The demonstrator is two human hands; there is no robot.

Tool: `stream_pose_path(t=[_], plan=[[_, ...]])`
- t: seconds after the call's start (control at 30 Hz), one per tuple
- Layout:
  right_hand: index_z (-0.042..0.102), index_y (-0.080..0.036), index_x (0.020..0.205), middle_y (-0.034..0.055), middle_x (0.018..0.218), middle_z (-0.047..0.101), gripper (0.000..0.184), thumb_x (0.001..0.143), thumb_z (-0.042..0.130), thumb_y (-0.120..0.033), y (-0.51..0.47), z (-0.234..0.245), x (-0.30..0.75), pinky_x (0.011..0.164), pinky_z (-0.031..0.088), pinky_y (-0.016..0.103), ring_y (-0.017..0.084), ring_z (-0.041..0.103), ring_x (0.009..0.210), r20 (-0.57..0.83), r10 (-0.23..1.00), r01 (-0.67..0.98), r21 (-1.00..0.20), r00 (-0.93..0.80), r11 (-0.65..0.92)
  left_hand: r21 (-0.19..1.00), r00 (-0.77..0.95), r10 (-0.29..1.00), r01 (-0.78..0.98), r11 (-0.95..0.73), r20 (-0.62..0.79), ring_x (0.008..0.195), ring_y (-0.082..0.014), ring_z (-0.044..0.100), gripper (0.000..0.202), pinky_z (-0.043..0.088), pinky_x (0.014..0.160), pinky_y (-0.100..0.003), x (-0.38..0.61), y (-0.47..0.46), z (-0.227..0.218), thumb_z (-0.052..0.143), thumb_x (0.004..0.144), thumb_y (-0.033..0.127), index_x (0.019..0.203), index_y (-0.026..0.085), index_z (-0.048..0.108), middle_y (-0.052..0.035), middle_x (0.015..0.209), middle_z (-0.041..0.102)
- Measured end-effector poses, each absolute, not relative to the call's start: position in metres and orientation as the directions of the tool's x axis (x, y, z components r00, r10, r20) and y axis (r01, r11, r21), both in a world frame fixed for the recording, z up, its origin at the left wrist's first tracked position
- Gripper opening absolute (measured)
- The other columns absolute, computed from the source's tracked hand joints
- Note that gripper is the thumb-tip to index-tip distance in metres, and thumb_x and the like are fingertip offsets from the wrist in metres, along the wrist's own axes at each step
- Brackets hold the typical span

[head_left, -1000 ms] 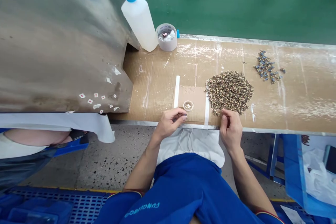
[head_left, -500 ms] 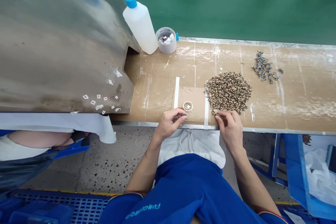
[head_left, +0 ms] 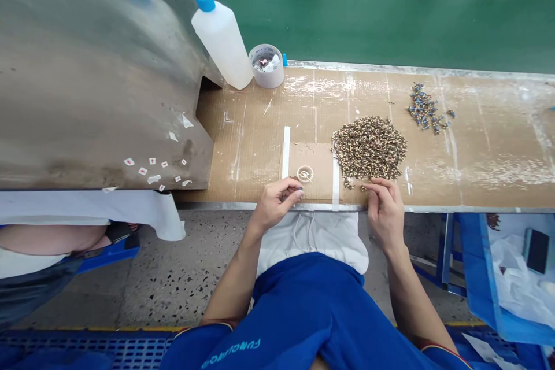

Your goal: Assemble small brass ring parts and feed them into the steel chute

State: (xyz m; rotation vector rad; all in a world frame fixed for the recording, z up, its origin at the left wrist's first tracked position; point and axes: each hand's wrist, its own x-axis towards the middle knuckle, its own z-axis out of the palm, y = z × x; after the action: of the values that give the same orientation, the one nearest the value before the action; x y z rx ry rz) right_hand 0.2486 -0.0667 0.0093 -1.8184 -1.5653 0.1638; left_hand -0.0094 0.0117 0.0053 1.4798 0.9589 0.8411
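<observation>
My left hand (head_left: 277, 201) is closed in a pinch beside a cardboard square (head_left: 318, 185); a tiny dark bit shows at its fingertips, too small to name. On that square sits a small round white dish (head_left: 304, 174) with a pale stick across it. My right hand (head_left: 387, 211) is at the near edge of a large heap of small brass-and-dark metal pieces (head_left: 370, 147). Its forefinger reaches toward a loose piece (head_left: 363, 188), with the thumb a little apart. Farther right lies a smaller group of blue-and-brass pieces (head_left: 425, 107).
A white squeeze bottle (head_left: 223, 43) with a blue nozzle stands beside a tape-roll core (head_left: 267, 76) holding scraps. A metal housing (head_left: 108, 81) bounds the left side. Beyond the cardboard-covered bench lies a green surface (head_left: 368, 8). A blue bin (head_left: 481, 277) stands at right.
My right hand has shifted slightly right along the heap's near edge, and a few pieces now lie apart from it there. The left hand keeps its pinch. The whole view has shifted a little.
</observation>
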Motion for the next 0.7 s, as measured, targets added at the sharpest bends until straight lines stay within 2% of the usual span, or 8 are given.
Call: stream_pose_path(t=[0.13,0.23,0.37,0.5,0.7], plan=[[0.063,-0.023,0.092,0.0070,0.089,0.064,0.016,0.096,0.048,-0.026,-0.073,0.009,0.254,0.075,0.050,0.039,0.024,0.061,0.084,0.326,0.896,0.842,-0.531,0.300,-0.089,0.992,0.417,0.909,0.115,-0.050,-0.003,0.060,-0.0103,0.060,0.015,0.049,0.054,-0.019,-0.009,0.012,0.003,0.065,0.089,0.029,0.088,0.014,0.067,-0.0023,0.072,0.065],[0.063,-0.022,0.091,0.0077,0.089,0.063,0.017,0.097,0.050,-0.032,-0.073,0.009,0.254,0.076,0.049,0.040,0.025,0.059,0.084,0.263,0.923,0.856,-0.504,0.282,-0.118,0.992,0.422,0.906,0.117,-0.051,-0.003,0.061,-0.0104,0.060,0.015,0.049,0.054,-0.019,-0.009,0.012,0.002,0.064,0.089,0.029,0.089,0.014,0.067,-0.0023,0.072,0.065],[0.065,-0.021,0.096,0.0082,0.092,0.062,0.022,0.097,0.050,-0.038,-0.066,0.009,0.246,0.079,0.049,0.041,0.025,0.058,0.085,0.217,0.925,0.831,-0.534,0.311,-0.154,0.992,0.419,0.908,0.113,-0.047,-0.005,0.060,-0.0104,0.060,0.015,0.049,0.053,-0.020,-0.009,0.012,0.003,0.064,0.089,0.029,0.088,0.014,0.067,-0.0021,0.071,0.064],[0.064,-0.021,0.092,0.0083,0.090,0.061,0.020,0.097,0.051,-0.036,-0.061,0.011,0.244,0.077,0.049,0.041,0.025,0.059,0.084,0.207,0.933,0.829,-0.541,0.295,-0.143,0.994,0.419,0.908,0.107,-0.032,-0.016,0.060,-0.0102,0.060,0.015,0.049,0.053,-0.019,-0.009,0.012,0.003,0.065,0.089,0.029,0.087,0.014,0.067,-0.0025,0.072,0.065],[0.061,-0.022,0.082,0.0054,0.081,0.063,0.022,0.097,0.052,-0.034,-0.059,0.014,0.246,0.067,0.050,0.035,0.020,0.058,0.071,0.209,0.940,0.816,-0.568,0.269,-0.107,0.993,0.418,0.908,0.110,-0.048,-0.002,0.059,-0.0100,0.060,0.014,0.049,0.053,-0.019,-0.009,0.012,0.004,0.064,0.089,0.028,0.088,0.013,0.066,-0.0020,0.071,0.064]])
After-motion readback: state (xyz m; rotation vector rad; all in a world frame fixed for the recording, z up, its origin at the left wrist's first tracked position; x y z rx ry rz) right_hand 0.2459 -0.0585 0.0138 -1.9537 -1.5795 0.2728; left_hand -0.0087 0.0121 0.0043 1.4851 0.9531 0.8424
